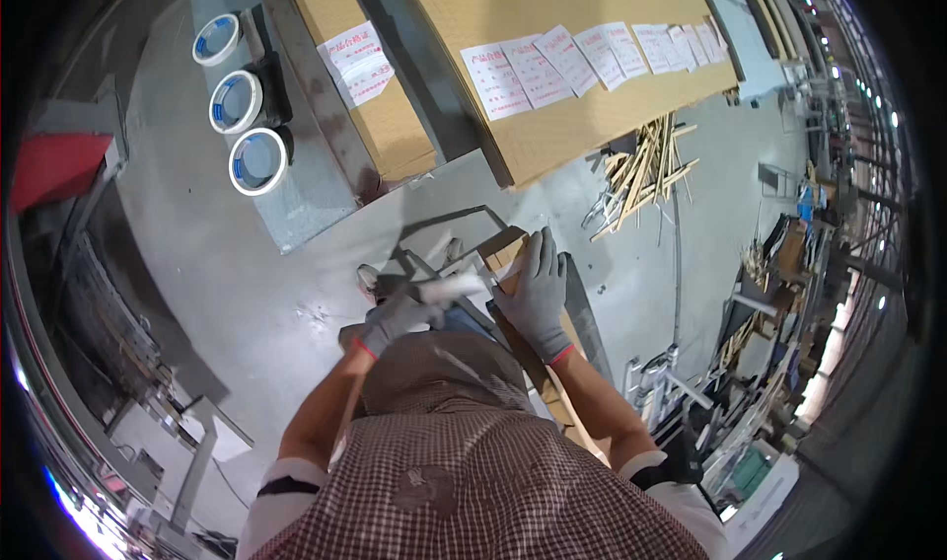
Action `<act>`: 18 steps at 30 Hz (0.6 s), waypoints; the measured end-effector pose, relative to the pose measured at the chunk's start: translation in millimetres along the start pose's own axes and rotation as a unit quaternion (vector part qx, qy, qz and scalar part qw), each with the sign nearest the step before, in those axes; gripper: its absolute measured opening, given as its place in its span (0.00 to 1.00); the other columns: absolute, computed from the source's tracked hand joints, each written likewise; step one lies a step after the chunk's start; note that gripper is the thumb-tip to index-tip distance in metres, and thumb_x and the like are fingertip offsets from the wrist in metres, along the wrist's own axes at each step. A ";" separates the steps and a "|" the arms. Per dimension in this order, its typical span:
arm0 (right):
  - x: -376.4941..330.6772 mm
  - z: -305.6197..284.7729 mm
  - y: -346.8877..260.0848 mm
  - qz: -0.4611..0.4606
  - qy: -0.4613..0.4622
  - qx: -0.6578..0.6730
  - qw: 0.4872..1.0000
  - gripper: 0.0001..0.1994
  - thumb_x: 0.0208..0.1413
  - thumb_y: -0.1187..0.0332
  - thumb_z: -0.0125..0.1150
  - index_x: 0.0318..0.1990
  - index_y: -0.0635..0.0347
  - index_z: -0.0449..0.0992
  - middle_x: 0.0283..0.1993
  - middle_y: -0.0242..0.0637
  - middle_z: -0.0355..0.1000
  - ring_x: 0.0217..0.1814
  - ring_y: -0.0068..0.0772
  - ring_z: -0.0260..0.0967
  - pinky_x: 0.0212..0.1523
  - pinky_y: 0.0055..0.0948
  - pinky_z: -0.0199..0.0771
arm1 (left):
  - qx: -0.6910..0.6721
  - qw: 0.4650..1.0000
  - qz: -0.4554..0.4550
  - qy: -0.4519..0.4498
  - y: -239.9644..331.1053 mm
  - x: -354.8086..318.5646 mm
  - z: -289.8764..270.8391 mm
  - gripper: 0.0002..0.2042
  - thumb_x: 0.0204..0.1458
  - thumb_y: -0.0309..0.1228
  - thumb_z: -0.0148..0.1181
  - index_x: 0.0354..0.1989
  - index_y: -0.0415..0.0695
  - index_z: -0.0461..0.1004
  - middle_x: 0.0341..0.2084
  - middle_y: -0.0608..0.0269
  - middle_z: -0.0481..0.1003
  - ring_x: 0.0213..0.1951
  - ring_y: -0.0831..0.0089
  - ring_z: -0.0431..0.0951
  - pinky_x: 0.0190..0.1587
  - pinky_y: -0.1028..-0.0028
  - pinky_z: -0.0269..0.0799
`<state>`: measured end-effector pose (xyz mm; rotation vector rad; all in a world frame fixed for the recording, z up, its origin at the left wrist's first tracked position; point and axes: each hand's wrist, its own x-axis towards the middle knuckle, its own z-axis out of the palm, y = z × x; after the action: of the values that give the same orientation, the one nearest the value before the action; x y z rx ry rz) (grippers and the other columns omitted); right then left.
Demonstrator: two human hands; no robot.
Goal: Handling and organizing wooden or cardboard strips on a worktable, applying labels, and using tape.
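Seen from above through a fisheye lens, a person in a checked shirt leans over a long, narrow cardboard-wrapped bundle (523, 338) that runs from near their body out over a grey concrete floor (247, 264).

The right hand (538, 298), in a grey glove with a red cuff, lies flat with fingers spread on the far end of the bundle, pressing it down; it is open, closed around nothing. The left hand (395, 318), gloved the same way, has its grip closed on a pale strip (456, 286), probably tape or wrapping, that stretches across to the bundle just beside the right hand. The strip is blurred, so its exact kind cannot be told.

Beyond the hands, large cardboard sheets (552, 76) with white paper labels (533, 72) lie on the floor. Three rolls of tape (237, 101) sit on a grey panel to the left. A loose pile of wooden sticks (646, 170) lies to the right, with racks of goods past it.

Risks, as a judgement: the strip could twist, crease or stick crooked if the left hand pulls at an angle. The bundle could slide or tip if the flat right hand eases its pressure. The right fingers lie close to the strip's path and might get stuck under it. The stooped stance leaves little balance.
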<state>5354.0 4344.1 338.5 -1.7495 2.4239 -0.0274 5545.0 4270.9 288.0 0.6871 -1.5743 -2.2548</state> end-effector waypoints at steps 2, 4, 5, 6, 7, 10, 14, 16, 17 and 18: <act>-3.5 -36.8 -32.6 -0.043 0.020 0.025 0.999 0.36 0.44 0.57 0.58 0.59 0.70 0.54 0.61 0.58 0.53 0.63 0.51 0.53 0.60 0.47 0.53 | 0.098 0.995 -0.008 -0.022 41.2 2.9 34.8 0.15 0.51 0.32 0.55 0.47 0.41 0.70 0.41 0.53 0.74 0.38 0.60 0.77 0.36 0.67 0.72; -7.7 -44.1 -4.5 0.005 -0.063 0.384 0.921 0.30 0.48 0.63 0.56 0.57 0.70 0.57 0.59 0.54 0.57 0.62 0.44 0.56 0.60 0.42 0.55 | 0.279 0.954 0.049 0.103 57.8 48.0 62.4 0.15 0.48 0.37 0.57 0.42 0.43 0.72 0.35 0.50 0.75 0.35 0.56 0.76 0.35 0.64 0.71; 8.7 -75.1 -12.0 0.073 -0.187 0.601 0.774 0.28 0.48 0.65 0.56 0.56 0.70 0.58 0.58 0.52 0.59 0.61 0.42 0.57 0.60 0.40 0.56 | 0.273 0.940 0.029 0.204 60.1 56.5 61.6 0.15 0.46 0.39 0.57 0.39 0.43 0.72 0.32 0.49 0.75 0.33 0.54 0.76 0.34 0.62 0.71; 14.7 -101.4 -24.8 0.134 0.015 0.477 0.869 0.22 0.47 0.68 0.54 0.50 0.68 0.62 0.50 0.49 0.65 0.55 0.41 0.63 0.55 0.37 0.61 | 0.364 0.890 0.146 0.231 55.4 52.7 72.2 0.14 0.44 0.38 0.57 0.35 0.42 0.71 0.25 0.50 0.74 0.30 0.57 0.76 0.32 0.62 0.70; 22.7 -114.9 -33.5 0.184 0.216 0.323 0.903 0.16 0.46 0.71 0.53 0.45 0.66 0.65 0.42 0.47 0.71 0.48 0.41 0.68 0.50 0.35 0.67 | 0.388 0.909 -0.078 0.128 50.7 55.5 81.5 0.13 0.44 0.35 0.56 0.37 0.43 0.70 0.23 0.55 0.74 0.28 0.56 0.76 0.30 0.61 0.71; 50.7 -87.7 23.6 -0.294 -0.146 0.151 0.932 0.13 0.46 0.70 0.52 0.41 0.59 0.66 0.37 0.46 0.73 0.40 0.43 0.71 0.41 0.38 0.70 | 0.418 0.884 -0.010 0.208 38.9 53.4 92.5 0.17 0.45 0.32 0.53 0.45 0.42 0.68 0.19 0.56 0.73 0.25 0.55 0.75 0.27 0.61 0.70; 109.2 -66.0 26.5 -0.372 -0.325 0.051 0.868 0.08 0.49 0.64 0.53 0.35 0.55 0.71 0.27 0.41 0.73 0.30 0.45 0.72 0.31 0.41 0.69 | 0.465 0.836 -0.043 0.288 36.2 47.9 98.5 0.25 0.47 0.28 0.50 0.56 0.38 0.59 0.15 0.55 0.71 0.20 0.56 0.73 0.23 0.61 0.68; 135.1 -29.2 45.6 -0.465 -0.267 -0.115 0.836 0.08 0.49 0.65 0.51 0.33 0.56 0.73 0.26 0.41 0.73 0.28 0.38 0.73 0.26 0.37 0.68 | 0.523 0.807 -0.054 0.269 40.6 49.4 103.8 0.22 0.49 0.28 0.49 0.54 0.38 0.62 0.14 0.57 0.70 0.22 0.56 0.73 0.24 0.61 0.67; 145.0 8.2 68.4 -0.487 -0.208 -0.221 0.819 0.08 0.49 0.65 0.50 0.32 0.56 0.73 0.23 0.40 0.73 0.26 0.35 0.72 0.23 0.36 0.66 | 0.534 0.798 -0.055 0.276 43.8 49.4 101.9 0.22 0.49 0.28 0.49 0.54 0.38 0.62 0.14 0.57 0.70 0.22 0.56 0.73 0.24 0.61 0.67; 158.3 36.3 96.4 -0.459 -0.254 -0.249 0.814 0.07 0.50 0.67 0.49 0.32 0.57 0.73 0.24 0.39 0.72 0.27 0.33 0.71 0.24 0.33 0.66 | 0.512 0.821 -0.016 0.253 49.2 47.9 102.5 0.20 0.49 0.30 0.50 0.51 0.38 0.65 0.16 0.56 0.71 0.23 0.56 0.74 0.26 0.62 0.68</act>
<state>5219.4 4227.9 274.8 -2.5374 1.0920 0.8999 5447.9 4310.5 353.1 1.4013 -2.3571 -0.8885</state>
